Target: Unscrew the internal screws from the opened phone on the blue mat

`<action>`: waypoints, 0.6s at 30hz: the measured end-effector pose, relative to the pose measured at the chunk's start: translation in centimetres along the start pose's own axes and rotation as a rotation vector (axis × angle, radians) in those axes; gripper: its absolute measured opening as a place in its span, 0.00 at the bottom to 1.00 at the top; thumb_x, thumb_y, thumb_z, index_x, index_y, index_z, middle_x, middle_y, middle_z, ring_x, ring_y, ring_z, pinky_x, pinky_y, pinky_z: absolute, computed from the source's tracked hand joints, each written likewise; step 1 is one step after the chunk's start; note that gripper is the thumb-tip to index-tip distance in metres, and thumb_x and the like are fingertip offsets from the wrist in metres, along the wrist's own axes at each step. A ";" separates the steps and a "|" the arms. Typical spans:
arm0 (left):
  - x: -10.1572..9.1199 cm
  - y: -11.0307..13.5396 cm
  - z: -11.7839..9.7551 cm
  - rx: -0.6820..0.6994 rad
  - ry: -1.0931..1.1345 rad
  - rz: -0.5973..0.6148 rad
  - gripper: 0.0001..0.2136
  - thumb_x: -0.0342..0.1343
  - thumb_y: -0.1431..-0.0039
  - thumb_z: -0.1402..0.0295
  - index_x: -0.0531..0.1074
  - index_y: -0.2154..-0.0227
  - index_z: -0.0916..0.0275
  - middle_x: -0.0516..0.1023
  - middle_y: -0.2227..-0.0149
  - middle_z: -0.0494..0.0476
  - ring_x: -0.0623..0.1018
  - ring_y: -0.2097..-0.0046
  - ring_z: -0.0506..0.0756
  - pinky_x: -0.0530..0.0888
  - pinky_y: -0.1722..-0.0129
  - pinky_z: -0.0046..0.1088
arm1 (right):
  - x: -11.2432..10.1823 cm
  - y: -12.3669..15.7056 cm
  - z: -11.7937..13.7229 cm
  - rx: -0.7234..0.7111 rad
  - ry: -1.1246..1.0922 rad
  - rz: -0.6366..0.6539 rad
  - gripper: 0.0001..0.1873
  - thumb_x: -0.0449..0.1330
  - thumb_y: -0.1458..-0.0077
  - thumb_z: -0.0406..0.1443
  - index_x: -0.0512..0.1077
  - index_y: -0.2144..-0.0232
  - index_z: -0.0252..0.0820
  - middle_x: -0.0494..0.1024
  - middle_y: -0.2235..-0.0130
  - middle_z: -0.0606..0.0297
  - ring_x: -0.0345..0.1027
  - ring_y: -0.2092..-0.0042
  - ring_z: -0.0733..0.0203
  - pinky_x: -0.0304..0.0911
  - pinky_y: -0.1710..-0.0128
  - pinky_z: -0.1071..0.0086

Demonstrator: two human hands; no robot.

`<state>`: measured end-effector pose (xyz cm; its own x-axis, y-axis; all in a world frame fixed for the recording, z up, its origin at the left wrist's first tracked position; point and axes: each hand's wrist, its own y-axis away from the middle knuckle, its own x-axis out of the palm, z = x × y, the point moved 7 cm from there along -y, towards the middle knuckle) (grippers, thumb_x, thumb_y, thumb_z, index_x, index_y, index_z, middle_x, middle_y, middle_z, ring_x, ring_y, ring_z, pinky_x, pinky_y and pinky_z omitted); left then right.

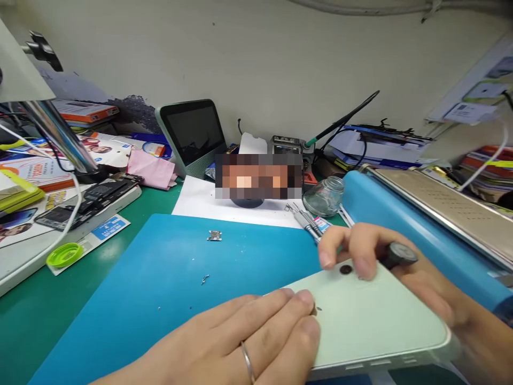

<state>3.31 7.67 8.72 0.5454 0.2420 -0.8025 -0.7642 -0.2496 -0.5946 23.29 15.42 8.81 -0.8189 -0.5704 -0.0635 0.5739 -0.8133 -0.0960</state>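
Note:
A pale green phone (372, 315) is at the lower right, its back turned up, with a dark round camera hole near the far edge. My left hand (248, 337), with a ring, lies across its left part, fingers together and pressing on the back; the thumb is out of sight. My right hand (368, 251) curls over the far right edge, fingertips beside the camera hole. A dark handle (398, 254) with a round end sticks out between its fingers; the tool's other end is hidden. A small metal part (214, 236) and a tiny metal bit (205, 279) lie on the blue mat (132, 299).
Behind the mat are a glass jar (326, 195), tweezers (302, 216) and a screen in a green frame (194, 133). An opened device (92, 195) and a lime-green lid (65, 255) are at left, by a lamp stand. A blue roll (417, 240) lies at right. Pixelation covers the middle.

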 end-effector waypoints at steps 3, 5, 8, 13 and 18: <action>0.8 0.4 -0.6 0.023 -0.043 0.021 0.18 0.41 0.19 0.71 0.73 0.38 0.66 0.75 0.33 0.53 0.67 0.28 0.55 0.61 0.27 0.32 | -0.1 0.2 -0.4 -0.003 -0.067 0.021 0.27 0.75 0.54 0.59 0.78 0.64 0.47 0.81 0.57 0.65 0.70 0.68 0.67 0.67 0.68 0.73; 1.0 0.7 -0.9 0.033 -0.091 0.003 0.18 0.42 0.19 0.70 0.74 0.38 0.63 0.75 0.33 0.52 0.68 0.28 0.55 0.59 0.26 0.34 | -0.1 0.2 -0.8 0.026 -0.128 0.051 0.30 0.78 0.59 0.57 0.79 0.63 0.44 0.81 0.55 0.63 0.72 0.65 0.66 0.68 0.67 0.74; 1.3 0.9 -1.3 0.059 -0.134 0.009 0.19 0.42 0.19 0.68 0.74 0.37 0.59 0.75 0.33 0.50 0.70 0.30 0.53 0.56 0.26 0.34 | -0.1 0.1 -1.3 0.065 -0.210 0.098 0.30 0.82 0.63 0.51 0.81 0.62 0.42 0.83 0.54 0.61 0.74 0.61 0.64 0.69 0.63 0.75; 1.3 0.7 -1.0 0.024 -0.132 0.008 0.19 0.41 0.19 0.69 0.76 0.40 0.54 0.75 0.34 0.45 0.71 0.33 0.49 0.53 0.25 0.32 | 0.2 -0.1 -1.6 0.044 -0.276 0.162 0.29 0.84 0.62 0.45 0.82 0.59 0.42 0.84 0.53 0.61 0.75 0.57 0.63 0.69 0.59 0.73; 1.7 0.8 -1.1 0.005 -0.106 -0.029 0.17 0.45 0.20 0.69 0.76 0.40 0.53 0.75 0.35 0.45 0.70 0.33 0.49 0.55 0.25 0.33 | 0.2 0.1 -1.4 0.029 -0.263 0.175 0.27 0.82 0.56 0.46 0.81 0.57 0.40 0.84 0.52 0.58 0.76 0.56 0.62 0.70 0.59 0.72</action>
<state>4.06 6.82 6.85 0.5277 0.3473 -0.7752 -0.7506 -0.2365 -0.6169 23.18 15.42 7.41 -0.6807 -0.7093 0.1831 0.7093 -0.7007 -0.0774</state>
